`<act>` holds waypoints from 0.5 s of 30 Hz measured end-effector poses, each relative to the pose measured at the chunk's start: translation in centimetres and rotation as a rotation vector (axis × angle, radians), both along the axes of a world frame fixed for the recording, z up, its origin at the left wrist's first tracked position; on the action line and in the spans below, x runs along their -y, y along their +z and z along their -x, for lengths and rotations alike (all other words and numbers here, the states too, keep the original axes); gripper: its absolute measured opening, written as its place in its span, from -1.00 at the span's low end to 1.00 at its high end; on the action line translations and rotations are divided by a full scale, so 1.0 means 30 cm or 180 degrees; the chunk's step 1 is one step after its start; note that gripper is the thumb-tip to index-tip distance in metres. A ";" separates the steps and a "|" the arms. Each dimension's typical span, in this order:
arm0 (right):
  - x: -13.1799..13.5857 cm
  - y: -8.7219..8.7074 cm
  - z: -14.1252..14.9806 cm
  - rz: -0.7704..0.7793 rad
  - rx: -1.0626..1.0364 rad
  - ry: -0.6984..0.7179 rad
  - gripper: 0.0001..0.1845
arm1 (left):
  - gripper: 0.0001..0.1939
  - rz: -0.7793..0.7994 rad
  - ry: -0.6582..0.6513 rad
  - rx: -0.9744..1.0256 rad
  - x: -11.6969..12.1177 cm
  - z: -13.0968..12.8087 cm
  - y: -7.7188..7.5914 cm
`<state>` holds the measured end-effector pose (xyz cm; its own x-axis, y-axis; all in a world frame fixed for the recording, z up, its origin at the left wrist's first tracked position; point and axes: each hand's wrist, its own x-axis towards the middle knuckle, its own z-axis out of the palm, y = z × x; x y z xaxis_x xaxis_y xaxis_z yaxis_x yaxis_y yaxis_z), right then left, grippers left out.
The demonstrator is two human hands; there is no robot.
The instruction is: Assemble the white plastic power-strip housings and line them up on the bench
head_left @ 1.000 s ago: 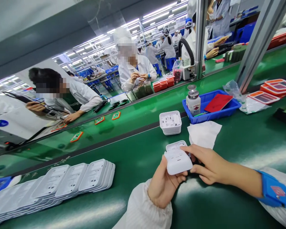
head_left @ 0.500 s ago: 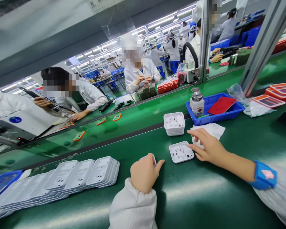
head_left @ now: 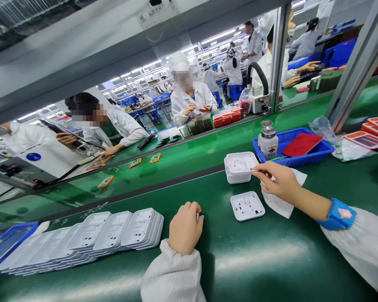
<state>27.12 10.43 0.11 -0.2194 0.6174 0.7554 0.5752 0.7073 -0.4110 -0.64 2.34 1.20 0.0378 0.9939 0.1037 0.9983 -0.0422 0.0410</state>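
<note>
A blue plastic tray (head_left: 315,157) holds a white bottle (head_left: 268,145); beside it, the right hand (head_left: 279,181) pinches a rounded white plastic shell (head_left: 239,162); the left hand's (head_left: 185,228) grip is unclear.

Your left hand (head_left: 185,227) curls, back up, at lower center; your right hand (head_left: 279,180) pinches thumb to fingers at center right, its forearm angling from the lower-right corner.

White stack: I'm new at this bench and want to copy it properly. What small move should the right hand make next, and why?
I'd probably have the right hand ease the top shell square over the stack before letting go. It is pinched at one edge and juts past the rest on that side.
</note>
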 end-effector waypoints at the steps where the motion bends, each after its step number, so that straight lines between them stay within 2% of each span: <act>1: 0.022 0.016 -0.004 0.0247 -0.0236 0.0052 -0.82 | -0.92 -0.0287 -0.0040 0.0024 -0.004 0.006 -0.002; 5: 0.116 0.066 -0.007 0.1717 -0.0908 0.0560 -0.75 | -0.64 -0.1774 -0.0381 0.0564 0.002 -0.026 0.000; 7: 0.153 0.064 0.002 0.2401 -0.1094 0.0926 -0.70 | -0.53 -0.2062 -0.0630 0.0987 0.025 -0.074 -0.001; 11: 0.200 0.027 0.031 0.3313 -0.1367 0.1499 -0.61 | -0.35 -0.1748 -0.1112 0.1545 0.086 -0.183 -0.021; 13: 0.215 0.011 0.046 0.3597 -0.1515 0.1697 -0.57 | -0.37 -0.1557 -0.1275 0.1636 0.106 -0.221 -0.032; 15: 0.228 0.000 0.056 0.3798 -0.1632 0.1829 -0.56 | -0.48 -0.1515 -0.1282 0.1660 0.115 -0.240 -0.035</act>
<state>25.44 3.60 0.12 -0.5194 0.8511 -0.0760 -0.0617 -0.1261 -0.9901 6.55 -1.10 0.14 0.2132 0.7594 0.6147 0.7603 -0.5241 0.3838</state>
